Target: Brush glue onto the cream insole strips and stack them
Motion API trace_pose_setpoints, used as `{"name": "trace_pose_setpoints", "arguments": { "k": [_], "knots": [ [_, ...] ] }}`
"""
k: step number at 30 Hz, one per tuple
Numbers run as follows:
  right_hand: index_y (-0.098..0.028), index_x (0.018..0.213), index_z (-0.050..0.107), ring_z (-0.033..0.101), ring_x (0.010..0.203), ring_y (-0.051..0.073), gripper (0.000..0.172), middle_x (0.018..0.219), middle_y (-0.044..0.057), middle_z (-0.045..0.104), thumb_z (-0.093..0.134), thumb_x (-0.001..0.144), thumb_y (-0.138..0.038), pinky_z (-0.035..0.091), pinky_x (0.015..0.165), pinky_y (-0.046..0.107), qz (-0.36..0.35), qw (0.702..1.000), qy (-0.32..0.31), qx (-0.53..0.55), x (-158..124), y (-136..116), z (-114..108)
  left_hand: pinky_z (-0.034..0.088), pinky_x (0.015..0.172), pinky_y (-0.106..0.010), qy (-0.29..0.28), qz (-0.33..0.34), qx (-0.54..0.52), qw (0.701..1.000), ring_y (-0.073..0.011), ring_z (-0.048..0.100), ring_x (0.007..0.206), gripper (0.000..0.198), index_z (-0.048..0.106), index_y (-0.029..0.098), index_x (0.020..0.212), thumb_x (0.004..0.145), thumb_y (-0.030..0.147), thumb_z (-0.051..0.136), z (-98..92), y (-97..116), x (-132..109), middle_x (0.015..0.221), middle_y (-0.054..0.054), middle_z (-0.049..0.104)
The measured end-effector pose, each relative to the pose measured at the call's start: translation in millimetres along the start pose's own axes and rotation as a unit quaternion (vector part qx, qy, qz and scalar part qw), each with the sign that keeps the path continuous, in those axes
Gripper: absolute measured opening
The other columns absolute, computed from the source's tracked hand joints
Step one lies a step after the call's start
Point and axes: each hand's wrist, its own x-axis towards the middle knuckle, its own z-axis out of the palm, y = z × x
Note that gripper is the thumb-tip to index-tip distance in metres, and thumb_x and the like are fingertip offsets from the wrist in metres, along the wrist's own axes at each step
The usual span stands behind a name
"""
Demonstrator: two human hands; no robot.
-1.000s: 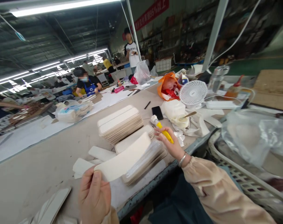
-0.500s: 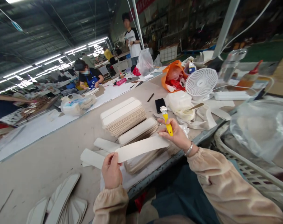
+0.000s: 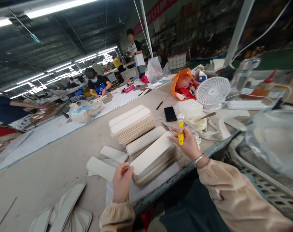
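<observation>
A long white strip with rounded corners (image 3: 152, 154) lies over a stack of like pieces near the table's front edge. My left hand (image 3: 122, 181) is closed, pinching the strip's near left end between thumb and finger. At the far right end, my right hand (image 3: 189, 143) grips a yellow-handled paintbrush (image 3: 180, 131), bristles up with white stuff on them. Its fingertips also touch that end of the strip. Behind stand a shorter stack (image 3: 146, 140) and a taller double stack (image 3: 131, 120). Loose white strips (image 3: 101, 168) lie left of my left hand.
Right of the stacks are a black phone (image 3: 170, 114), scissors (image 3: 166, 127), a white tub (image 3: 190, 109) with a flat stick, and a white fan (image 3: 212, 91). Fanned strips (image 3: 67, 206) lie front left. A plastic basket (image 3: 257, 183) stands beside the table. Co-workers are further back.
The strip, held raised and slightly bent before, has come down flat onto the front stack. Both hands lowered with it, and the brush stays in my right hand. The view has shifted slightly.
</observation>
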Motion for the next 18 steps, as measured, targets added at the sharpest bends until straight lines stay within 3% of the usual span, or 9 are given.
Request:
{"name": "trace_pose_setpoints", "arguments": {
  "k": [5,18],
  "knots": [
    [-0.024,0.086,0.042,0.066,0.071,0.02,0.034,0.102,0.008,0.069,0.066,0.076,-0.046,0.051,0.065,0.032,-0.035,0.991,-0.01,-0.132,-4.0,7.1,4.2,0.041,0.056,-0.024,-0.045,-0.015,0.061,0.997,-0.0141,0.057,0.065,0.043,0.057,0.018,0.097,0.064,0.043,0.071,-5.3,2.1,3.4,0.069,0.001,0.063],
    [-0.024,0.088,0.045,0.064,0.064,0.019,0.023,0.092,0.004,0.069,0.062,0.077,-0.036,0.048,0.061,0.031,-0.034,0.977,-0.061,-0.202,-9.1,16.3,8.4,0.047,0.061,-0.029,-0.038,0.013,0.103,0.994,-0.0154,0.059,0.061,0.047,0.055,0.016,0.103,0.065,0.039,0.07,-2.7,-13.2,3.1,0.064,0.002,0.062]
  ]
}}
